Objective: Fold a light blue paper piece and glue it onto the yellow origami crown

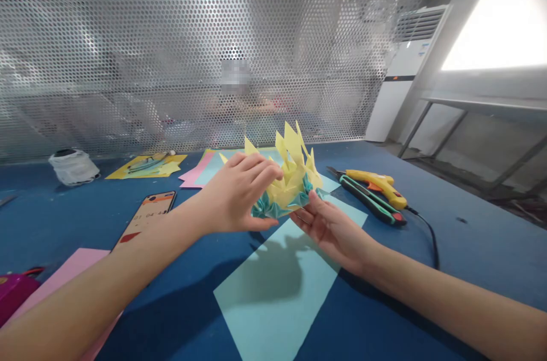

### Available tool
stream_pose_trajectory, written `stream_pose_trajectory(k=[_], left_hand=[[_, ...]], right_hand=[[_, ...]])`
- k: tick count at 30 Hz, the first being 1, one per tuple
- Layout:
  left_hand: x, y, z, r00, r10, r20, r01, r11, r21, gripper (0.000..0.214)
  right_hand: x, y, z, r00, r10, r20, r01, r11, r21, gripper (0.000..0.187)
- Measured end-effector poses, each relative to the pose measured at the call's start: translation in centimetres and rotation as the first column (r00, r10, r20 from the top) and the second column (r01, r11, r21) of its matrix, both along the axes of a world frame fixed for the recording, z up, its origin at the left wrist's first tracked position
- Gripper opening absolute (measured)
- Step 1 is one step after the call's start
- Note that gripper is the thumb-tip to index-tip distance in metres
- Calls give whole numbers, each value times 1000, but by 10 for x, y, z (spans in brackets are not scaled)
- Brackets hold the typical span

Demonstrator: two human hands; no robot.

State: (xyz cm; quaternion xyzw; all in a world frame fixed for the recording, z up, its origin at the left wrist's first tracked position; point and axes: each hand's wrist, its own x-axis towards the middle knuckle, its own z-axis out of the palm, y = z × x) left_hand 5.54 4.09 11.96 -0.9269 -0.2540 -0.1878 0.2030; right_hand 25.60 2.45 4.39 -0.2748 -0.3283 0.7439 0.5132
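A folded paper model (pixel 294 176) with yellow spikes and a teal base is held up above the blue table (pixel 470 247). My left hand (pixel 237 193) grips its left side, fingers curled round the yellow points. From below, my right hand (pixel 331 227) supports the teal base, palm up with fingers cupped under it. A light blue paper sheet (pixel 273 292) lies flat on the table right beneath both hands.
A yellow glue gun (pixel 378 184) and a green cutter (pixel 371 201) lie to the right, cord trailing. A phone (pixel 147 216) and pink paper (pixel 64 273) sit left. More coloured sheets (pixel 149 166) and a white tape roll (pixel 72 166) lie before the perforated metal screen (pixel 171 53).
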Motion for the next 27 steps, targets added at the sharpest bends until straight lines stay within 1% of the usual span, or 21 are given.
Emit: stream_pose_trajectory(k=[2,4,10,14,16,18,20,22,24,26,27], left_hand=[[1,0,-1,1000,9,-15,-9,1000,3,42],[2,1,-2,1000,11,-29,-11,1000,1,40],[2,6,-9,998,28,-62,-28,1000,1,35],[1,7,-9,997,26,-71,-23,999,39,40],[-1,6,-6,995,-14,-96,21,997,69,47],[-3,4,-2,988,-80,-131,94,991,100,53],[-5,2,3,981,-147,-129,166,975,151,50],[-6,0,8,979,-191,-68,202,954,223,39],[-8,-2,14,974,-220,51,196,934,298,28],[-10,-4,20,949,-221,222,137,931,339,21],[-10,-5,24,928,-205,311,95,937,336,19]], right_hand=[[1,1,0,1000,-2,12,2,1000,-2,21],[1,1,-1,1000,-6,21,7,1000,-4,20],[2,1,-2,999,-19,39,20,1000,-2,24],[1,1,-3,998,-27,57,26,999,29,26],[1,0,-3,997,-23,74,19,998,58,26],[0,-1,-3,995,-7,98,-3,995,96,27],[-1,-3,-3,992,15,129,-34,989,142,29],[-2,-4,-3,987,28,160,-58,980,191,29],[-2,-6,-4,982,23,188,-67,970,234,29],[-2,-6,-4,977,-1,212,-58,961,270,29],[-1,-6,-4,975,-15,222,-50,957,286,29]])
